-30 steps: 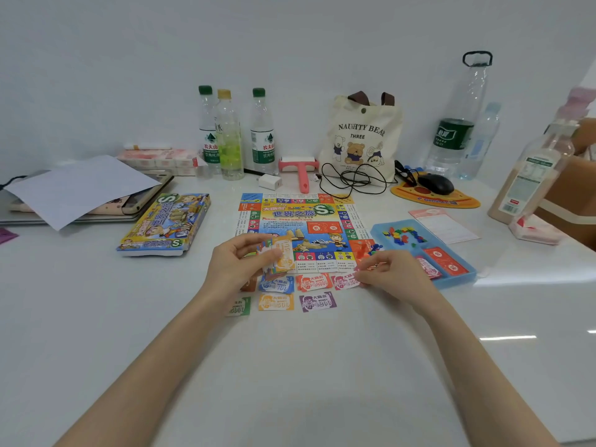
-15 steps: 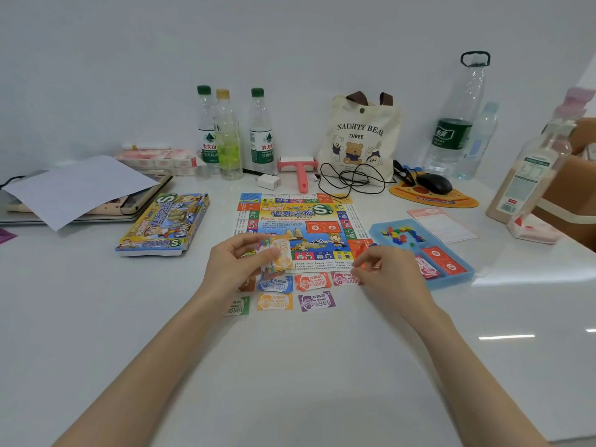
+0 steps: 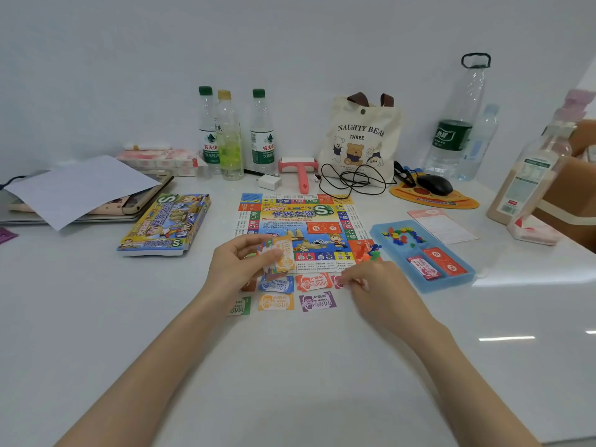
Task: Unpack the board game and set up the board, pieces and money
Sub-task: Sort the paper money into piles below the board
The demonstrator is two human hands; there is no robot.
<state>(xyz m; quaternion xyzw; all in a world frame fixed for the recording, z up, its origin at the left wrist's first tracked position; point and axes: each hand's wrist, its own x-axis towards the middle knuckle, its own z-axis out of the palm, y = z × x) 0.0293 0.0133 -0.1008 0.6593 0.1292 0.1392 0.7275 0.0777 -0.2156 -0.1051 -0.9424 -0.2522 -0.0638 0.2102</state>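
Left hand grips money; right hand pinches note.

The board lies mid-tabletop; box to its left, tray right, money notes before it.

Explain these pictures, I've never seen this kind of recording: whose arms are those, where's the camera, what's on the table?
No machine here: a person wears one camera on the head, looking forward and down, so both arms are theirs. Every picture comes from that view. On the table lie the game board, its box to the left, a blue tray of pieces and cards to the right, and money notes in two rows nearest the person. The left hand holds a stack of notes; the right hand seems to pinch a pink note at the upper row's end.
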